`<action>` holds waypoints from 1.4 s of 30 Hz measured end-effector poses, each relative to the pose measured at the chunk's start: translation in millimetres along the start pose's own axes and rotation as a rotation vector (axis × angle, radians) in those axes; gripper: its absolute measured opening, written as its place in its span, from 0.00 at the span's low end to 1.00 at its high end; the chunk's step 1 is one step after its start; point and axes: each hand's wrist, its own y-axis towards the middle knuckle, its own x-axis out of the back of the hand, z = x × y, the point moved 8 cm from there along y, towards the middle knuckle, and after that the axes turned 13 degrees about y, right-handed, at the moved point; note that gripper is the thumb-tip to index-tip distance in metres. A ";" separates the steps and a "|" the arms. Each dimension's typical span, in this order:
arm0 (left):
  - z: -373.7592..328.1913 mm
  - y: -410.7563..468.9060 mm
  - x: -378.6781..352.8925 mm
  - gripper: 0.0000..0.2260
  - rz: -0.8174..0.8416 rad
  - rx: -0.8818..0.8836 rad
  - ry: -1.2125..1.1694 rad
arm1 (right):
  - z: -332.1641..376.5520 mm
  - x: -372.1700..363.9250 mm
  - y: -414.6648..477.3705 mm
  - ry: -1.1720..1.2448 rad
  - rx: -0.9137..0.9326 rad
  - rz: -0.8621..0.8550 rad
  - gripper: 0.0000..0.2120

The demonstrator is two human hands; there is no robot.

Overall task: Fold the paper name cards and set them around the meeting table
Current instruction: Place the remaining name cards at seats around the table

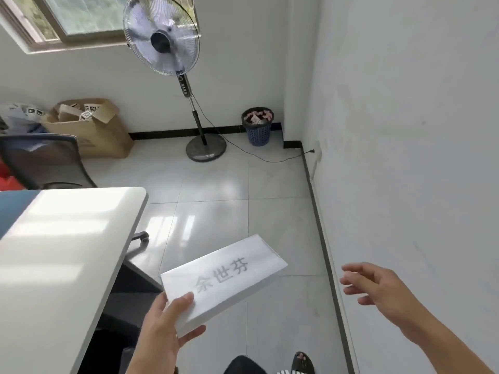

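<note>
Gripping one short end of a white folded paper name card [224,279] with grey printed characters, the person's left hand [164,336] has its thumb on top and its other fingers beneath, so the card is carried in the air over the pale tiled floor [216,190], just off the right edge of the white rectangular meeting table [59,252]. The right hand [378,290] is empty, fingers loosely spread, well apart from the card and near the white wall [405,130]. The step in hand seems to be carrying the card to a seat; doing it well likely means keeping the grip light so the fold is not flattened, then standing it near a table edge with the name facing outward. Beyond, a standing electric fan [162,36] and a blue plastic waste basket [258,128] stand by the far wall. Only the table's near right corner shows, so any cards already placed are out of sight, and how the card is folded underneath cannot be made out.
</note>
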 end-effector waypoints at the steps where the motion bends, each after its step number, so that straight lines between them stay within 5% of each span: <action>1: -6.2 14.5 2.1 0.38 -0.017 0.016 -0.027 | 20.8 -9.5 23.7 -0.006 0.014 0.037 0.07; 5: -23.9 80.1 7.0 0.45 -0.062 0.061 -0.073 | 80.6 -43.5 112.8 -0.036 0.058 0.128 0.08; 11: -68.4 227.6 25.6 0.38 -0.103 0.128 -0.132 | 121.6 -91.8 254.5 -0.035 -0.011 0.117 0.08; 21: -264.3 441.3 41.5 0.33 -0.102 -0.057 -0.074 | 237.2 -145.4 428.6 -0.006 -0.061 0.072 0.07; 26: -302.3 534.5 47.9 0.32 -0.180 -0.025 -0.108 | 284.2 -183.9 538.8 -0.030 -0.101 0.158 0.30; 31: -321.3 614.7 60.2 0.34 -0.347 0.087 -0.185 | 345.0 -230.0 677.5 -0.080 -0.080 0.223 0.07; 42: -361.9 679.1 160.3 0.21 -0.808 0.122 -0.486 | 491.7 -480.1 858.0 -0.363 0.045 0.664 0.05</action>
